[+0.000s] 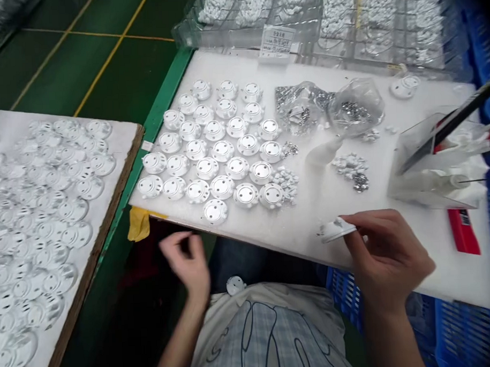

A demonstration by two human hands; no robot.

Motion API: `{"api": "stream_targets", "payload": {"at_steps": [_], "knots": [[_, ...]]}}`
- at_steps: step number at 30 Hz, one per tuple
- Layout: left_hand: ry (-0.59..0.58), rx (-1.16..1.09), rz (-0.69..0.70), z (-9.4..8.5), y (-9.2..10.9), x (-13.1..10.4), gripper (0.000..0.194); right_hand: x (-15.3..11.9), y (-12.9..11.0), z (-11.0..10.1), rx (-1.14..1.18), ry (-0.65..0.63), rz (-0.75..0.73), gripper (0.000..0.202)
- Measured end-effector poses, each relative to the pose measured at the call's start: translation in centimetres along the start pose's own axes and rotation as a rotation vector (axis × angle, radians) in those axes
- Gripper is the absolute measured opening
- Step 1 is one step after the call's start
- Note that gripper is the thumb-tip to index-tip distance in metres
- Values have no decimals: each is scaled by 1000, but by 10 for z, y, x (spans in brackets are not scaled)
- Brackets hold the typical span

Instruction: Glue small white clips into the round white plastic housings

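My right hand (386, 253) pinches a small white round plastic part (335, 229) by its edge, tilted on its side just above the table's front. My left hand (189, 263) hangs off the table's front edge with thumb and fingers curled together; what they hold, if anything, is too small to make out. A white round part (235, 285) rests on my lap, between the two hands. On the white tabletop, rows of the same round parts (222, 187) stand on the left, beside a small heap of white pieces (285, 183).
Clear bags of metal bits (355, 110) and a white squeeze bottle (322, 153) occupy the table's middle. To the right are a clear tool box (430, 188) and a red object (463, 232). Compartment trays (248, 36) line the back. Another board (119, 156) at left bears many round parts.
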State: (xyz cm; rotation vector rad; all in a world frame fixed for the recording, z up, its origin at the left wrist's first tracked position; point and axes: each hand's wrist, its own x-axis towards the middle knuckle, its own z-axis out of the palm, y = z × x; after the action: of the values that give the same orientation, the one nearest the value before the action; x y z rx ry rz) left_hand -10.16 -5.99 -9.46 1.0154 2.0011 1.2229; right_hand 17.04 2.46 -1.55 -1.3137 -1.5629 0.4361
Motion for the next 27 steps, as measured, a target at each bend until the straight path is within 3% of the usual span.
{"api": "stream_targets", "payload": {"at_steps": [2,5,8,11,16,22,25,27], "knots": [[-105,78,3,-2,-13,-18,33,-1,1,0,11,15,18,15],[-412,124,45,-12,-20,-39,32,-2,3,1,15,49,26,12],[-724,135,103,-29,-14,-45,24,-2,3,2,22,64,16,12],[-917,174,124,-44,-5,-41,26,-2,2,2,9,50,55,9],[-1020,244,64,-50,-1,-33,39,-3,-1,4,-31,73,53,6],[-1060,305,24,-46,5,-19,34,-3,-2,4,-32,54,77,12],[-1013,297,23,-66,24,-14,28,-3,2,3,-17,73,40,12],[-919,211,86,-83,44,-12,32,-2,4,4,-18,89,15,10]]}}
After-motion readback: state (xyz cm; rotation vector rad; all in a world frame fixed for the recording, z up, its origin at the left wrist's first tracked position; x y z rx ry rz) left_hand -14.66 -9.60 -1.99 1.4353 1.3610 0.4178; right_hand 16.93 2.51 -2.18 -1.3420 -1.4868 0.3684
